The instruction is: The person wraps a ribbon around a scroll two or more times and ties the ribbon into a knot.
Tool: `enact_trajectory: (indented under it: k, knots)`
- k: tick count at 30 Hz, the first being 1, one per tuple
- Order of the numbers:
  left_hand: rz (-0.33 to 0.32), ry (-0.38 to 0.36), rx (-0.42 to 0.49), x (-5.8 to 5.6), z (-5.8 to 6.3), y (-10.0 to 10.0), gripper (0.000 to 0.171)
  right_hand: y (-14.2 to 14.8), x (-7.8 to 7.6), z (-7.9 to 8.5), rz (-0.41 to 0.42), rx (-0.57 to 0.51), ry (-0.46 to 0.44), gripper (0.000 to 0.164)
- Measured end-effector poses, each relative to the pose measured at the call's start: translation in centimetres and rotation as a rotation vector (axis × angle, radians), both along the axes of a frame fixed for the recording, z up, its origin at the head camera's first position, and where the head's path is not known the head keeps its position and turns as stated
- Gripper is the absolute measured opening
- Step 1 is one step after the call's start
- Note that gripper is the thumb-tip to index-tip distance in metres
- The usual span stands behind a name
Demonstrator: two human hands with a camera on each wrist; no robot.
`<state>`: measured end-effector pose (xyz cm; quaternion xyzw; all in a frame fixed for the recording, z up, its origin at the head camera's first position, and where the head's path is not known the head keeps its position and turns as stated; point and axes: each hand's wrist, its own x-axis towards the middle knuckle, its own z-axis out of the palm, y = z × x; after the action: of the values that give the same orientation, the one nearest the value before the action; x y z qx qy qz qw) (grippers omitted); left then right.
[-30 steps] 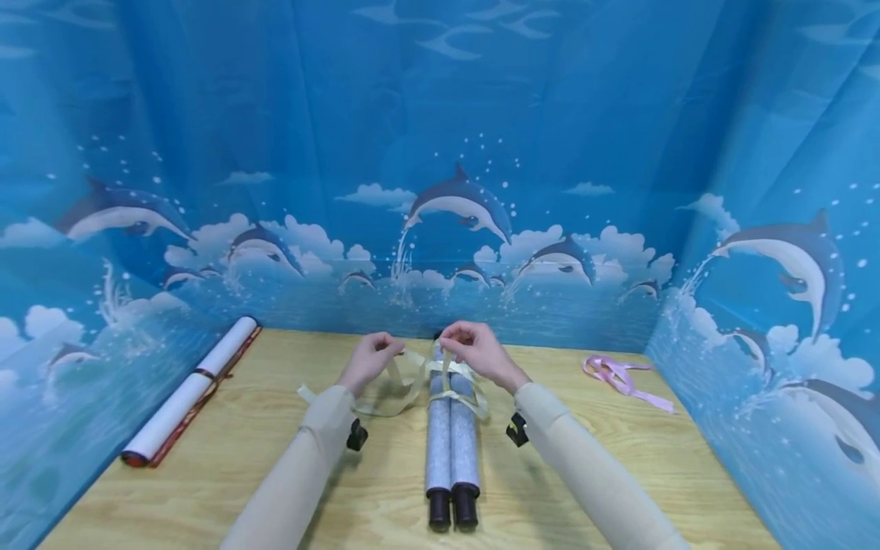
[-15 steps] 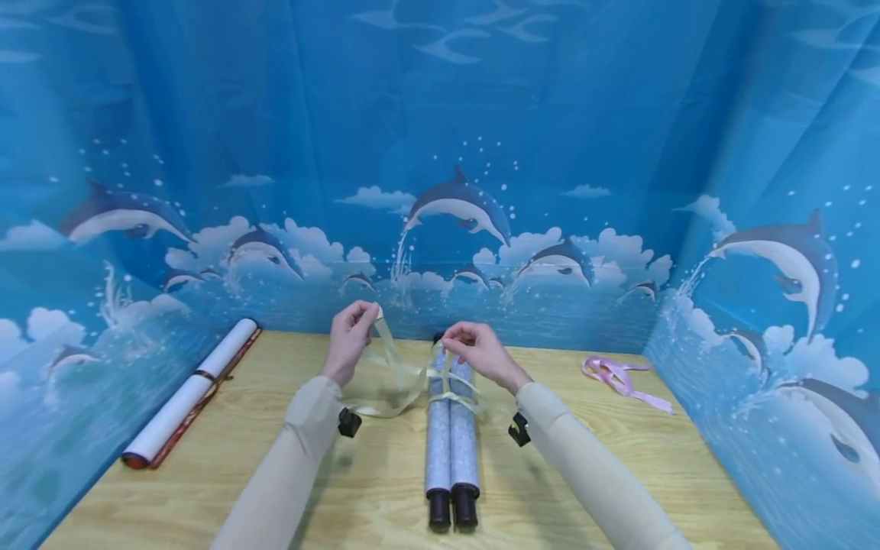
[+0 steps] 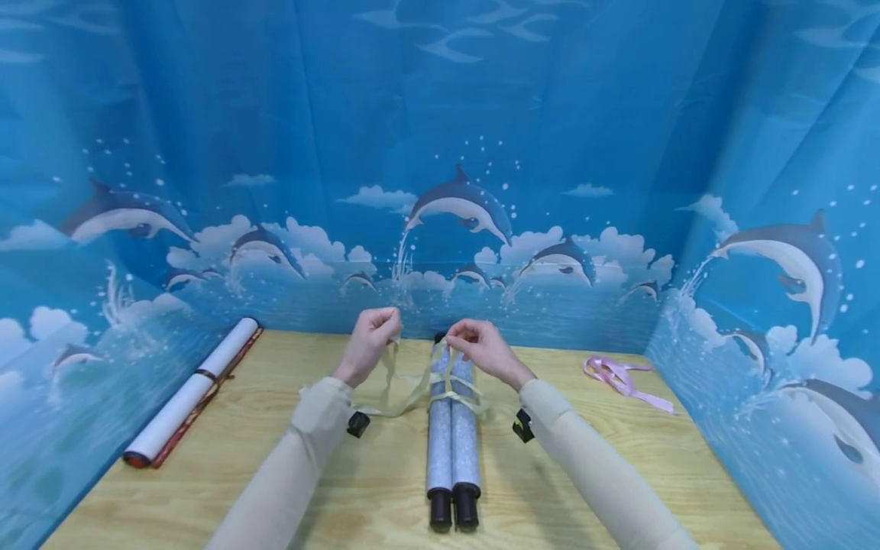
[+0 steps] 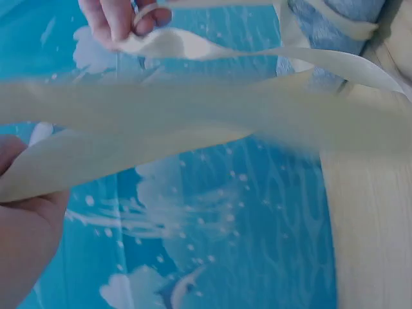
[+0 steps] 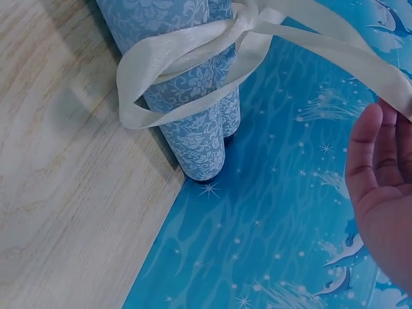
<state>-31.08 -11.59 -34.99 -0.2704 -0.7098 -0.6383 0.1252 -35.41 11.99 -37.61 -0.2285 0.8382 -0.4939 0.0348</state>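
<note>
Two light blue rolled scrolls (image 3: 441, 451) with a white floral pattern and dark end knobs lie side by side on the table. A cream ribbon (image 5: 187, 48) loops around both toward their far ends, knotted on top in the right wrist view. My left hand (image 3: 367, 347), left of the scrolls, grips one length of the ribbon, which sags back to the table. Over the far ends, my right hand (image 3: 486, 351) pinches another length between thumb and fingertips and lifts it up from the knot. Ribbon (image 4: 161, 112) crosses the left wrist view, partly blurred.
At the left edge of the wooden table (image 3: 571, 473) lies a white scroll (image 3: 192, 389) with a dark tie and red trim. A pink ribbon (image 3: 622, 378) lies at the far right. A blue dolphin-print curtain (image 3: 440, 114) encloses the table's back and sides.
My left hand rose up and left with the ribbon's end showing, then came back right, its fingers now curled around the ribbon. My right hand has barely moved, still pinching its length.
</note>
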Motion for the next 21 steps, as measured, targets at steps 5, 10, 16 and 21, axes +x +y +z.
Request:
enact_trajectory:
  k: [5, 10, 16, 21]
  knots:
    - [-0.010, 0.129, -0.239, 0.9, 0.3, 2.0, 0.033, 0.1, -0.3, -0.1, -0.007, 0.015, 0.020, 0.024]
    - [-0.006, 0.223, -0.450, 1.8, 0.5, 3.7, 0.026, 0.4, -0.2, 0.2, -0.003, 0.046, 0.055, 0.021]
    - [-0.143, 0.163, -0.442, 2.1, 0.4, 5.3, 0.025, 0.8, -0.3, 0.5, -0.014, 0.104, 0.140, 0.014]
    - [-0.258, 0.005, -0.440, 2.2, -0.3, 6.6, 0.025, 0.9, -0.1, 1.3, 0.011, 0.086, 0.143, 0.015]
